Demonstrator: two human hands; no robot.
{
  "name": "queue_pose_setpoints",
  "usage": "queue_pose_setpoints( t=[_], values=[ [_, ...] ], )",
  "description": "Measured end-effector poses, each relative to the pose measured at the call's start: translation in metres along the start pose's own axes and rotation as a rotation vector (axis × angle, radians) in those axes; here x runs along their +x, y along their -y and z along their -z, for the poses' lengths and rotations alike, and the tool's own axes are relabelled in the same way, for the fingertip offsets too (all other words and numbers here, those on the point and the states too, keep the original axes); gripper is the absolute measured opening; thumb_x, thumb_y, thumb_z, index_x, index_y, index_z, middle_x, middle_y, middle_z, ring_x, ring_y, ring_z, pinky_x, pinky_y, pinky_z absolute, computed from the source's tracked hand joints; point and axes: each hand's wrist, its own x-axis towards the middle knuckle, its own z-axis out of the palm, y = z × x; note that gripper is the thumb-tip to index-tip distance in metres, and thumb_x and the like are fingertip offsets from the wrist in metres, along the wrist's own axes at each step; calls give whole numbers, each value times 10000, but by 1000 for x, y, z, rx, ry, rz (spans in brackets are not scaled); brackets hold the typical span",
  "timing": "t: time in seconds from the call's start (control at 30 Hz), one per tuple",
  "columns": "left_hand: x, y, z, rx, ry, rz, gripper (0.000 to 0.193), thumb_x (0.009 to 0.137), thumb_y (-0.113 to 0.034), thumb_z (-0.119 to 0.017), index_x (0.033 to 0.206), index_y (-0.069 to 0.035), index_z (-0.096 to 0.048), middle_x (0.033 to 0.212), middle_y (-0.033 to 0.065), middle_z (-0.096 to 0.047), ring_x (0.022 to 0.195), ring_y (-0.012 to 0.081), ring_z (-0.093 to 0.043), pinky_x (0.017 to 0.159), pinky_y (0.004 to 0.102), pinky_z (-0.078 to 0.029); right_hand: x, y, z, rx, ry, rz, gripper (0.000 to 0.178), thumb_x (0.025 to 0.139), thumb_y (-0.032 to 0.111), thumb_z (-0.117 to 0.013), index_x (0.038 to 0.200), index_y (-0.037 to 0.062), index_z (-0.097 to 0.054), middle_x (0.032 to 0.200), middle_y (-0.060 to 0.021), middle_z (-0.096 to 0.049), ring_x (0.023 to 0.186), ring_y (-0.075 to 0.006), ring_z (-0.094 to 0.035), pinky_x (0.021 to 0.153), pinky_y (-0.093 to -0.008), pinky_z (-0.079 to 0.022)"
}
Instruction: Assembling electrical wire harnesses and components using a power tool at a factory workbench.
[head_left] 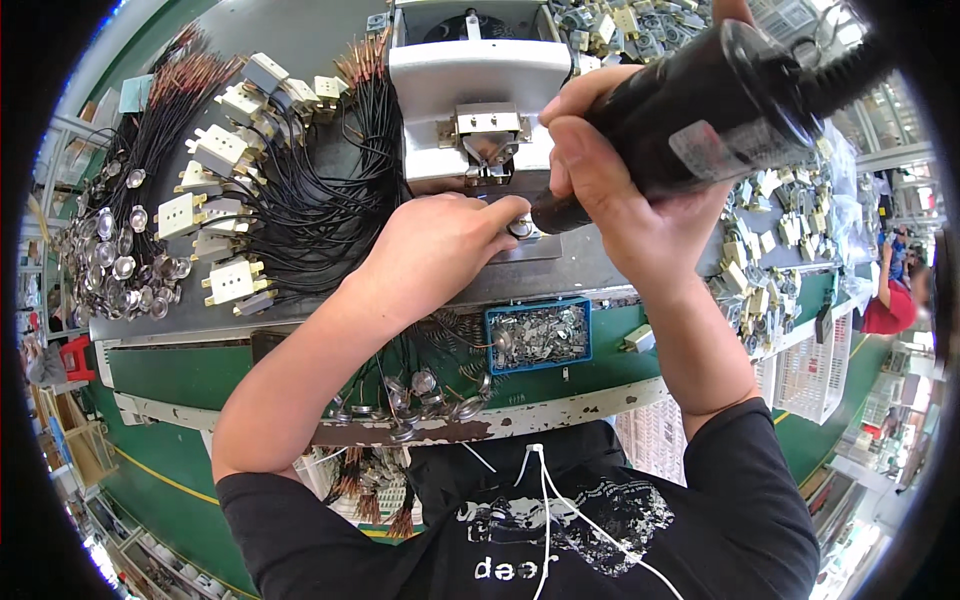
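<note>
My right hand (pixel 645 205) is wrapped around a black cylindrical power screwdriver (pixel 690 120), tilted with its tip down to the left. The tip end reaches the fingers of my left hand (pixel 440 240), which are pinched on a small round metal part (pixel 520 226). That part lies on a metal plate (pixel 530 248) in front of a silver bench machine (pixel 480 75). My fingers and the screwdriver hide most of the part, so its exact kind is unclear.
Left lie black wires (pixel 320 220) with white ceramic connector blocks (pixel 228 280) and round metal caps (pixel 110 250). A blue tray (pixel 488 340) of small metal pieces stands near the front edge. More blocks (pixel 760 240) lie right. A person in red (pixel 890 305) is far right.
</note>
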Motion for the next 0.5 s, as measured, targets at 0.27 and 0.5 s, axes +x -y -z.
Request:
queue_pose_setpoints(
  t=[0.27, 0.5],
  values=[
    [-8, 2, -3, 125, -69, -46, 344, 894, -273, -723, 1210, -141, -680, 829, 54, -640, 816, 270, -655, 704, 399, -522, 7, 10, 14, -8, 78, 81, 102, 954, 3, -709, 1024, -57, -664, 847, -113, -703, 625, -134, -654, 560, -263, -532],
    [-13, -54, -15, 50, 187, -275, 140, 787, -139, -681, 924, -124, -655, 899, 21, -625, 937, 212, -634, 796, 373, -489, 10, 53, 6, -184, -171, -442, 157, 933, 55, -741, 1058, 5, -659, 666, -46, -649, 456, -136, -598, 417, -257, -466]
  ],
)
